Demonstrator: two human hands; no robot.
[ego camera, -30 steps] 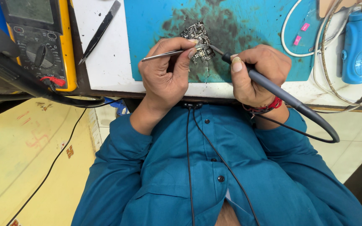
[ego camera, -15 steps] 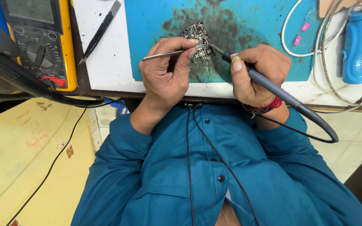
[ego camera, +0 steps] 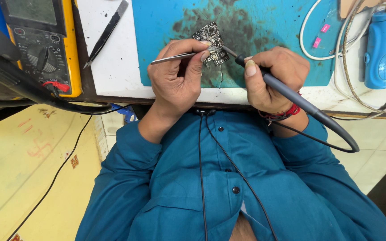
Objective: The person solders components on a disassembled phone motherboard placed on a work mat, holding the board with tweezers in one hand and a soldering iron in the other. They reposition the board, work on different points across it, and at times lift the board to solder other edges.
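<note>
Small circuit board (ego camera: 211,42) upper centre of frame, lying on stained blue mat (ego camera: 282,31). Left hand (ego camera: 177,82) pinching metal tweezers (ego camera: 175,57), tips at board. Right hand (ego camera: 269,76) gripping grey soldering iron (ego camera: 291,96), tip touching board edge. 1 black tweezers (ego camera: 106,33) lying upper left, beside yellow multimeter (ego camera: 45,44). Blue bottle (ego camera: 383,49) far right, white cable (ego camera: 311,49) near it.

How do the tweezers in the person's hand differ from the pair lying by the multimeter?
The held tweezers are bright silver, pinched in the left hand, lying nearly level with the tips at the small circuit board. The spare tweezers are dark, untouched, lying slanted on the white bench top beside the yellow multimeter. Both are slim, pointed metal tools.
</note>
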